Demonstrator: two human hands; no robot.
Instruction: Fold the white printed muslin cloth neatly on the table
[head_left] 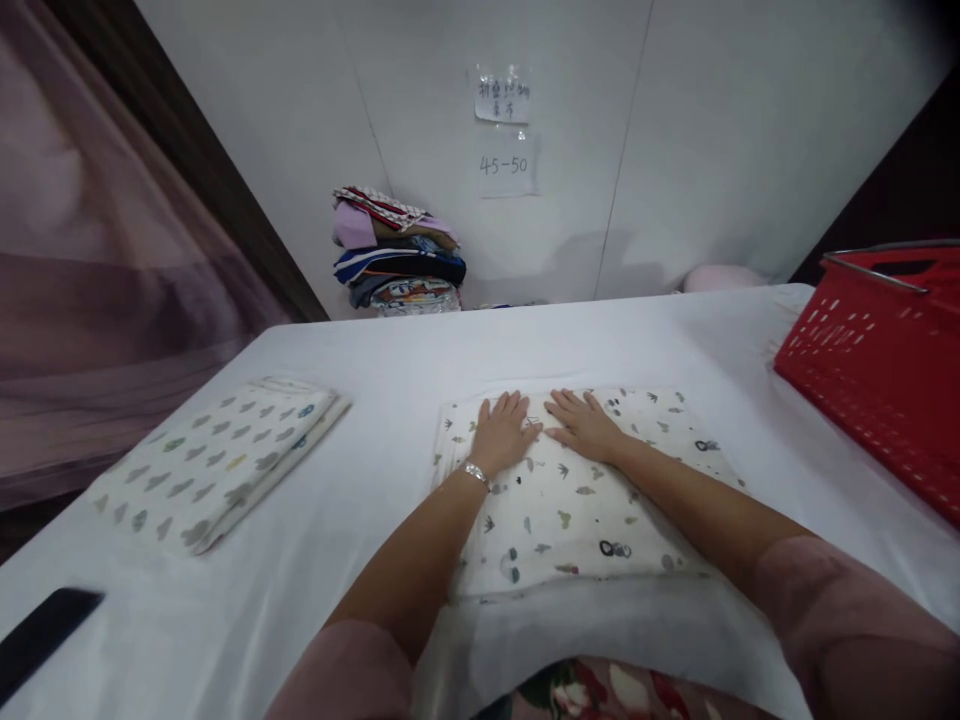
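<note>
A cream cloth (577, 500) printed with small grey and green figures lies folded into a flat rectangle in front of me on the white-covered table. My left hand (504, 432) rests palm down near its far edge, fingers spread, with a silvery bracelet at the wrist. Just to the right, my right hand (583, 426) also lies flat on the cloth, its fingers apart. The two thumbs point toward each other with a narrow gap between. Neither hand grips the fabric.
To the left lies another folded cloth (217, 460) with a cloud-like print. A red basket (885, 350) stands at the right. Folded fabrics (401, 250) are stacked beyond the table's far edge (525, 308). A black flat object (45, 635) sits at the lower left.
</note>
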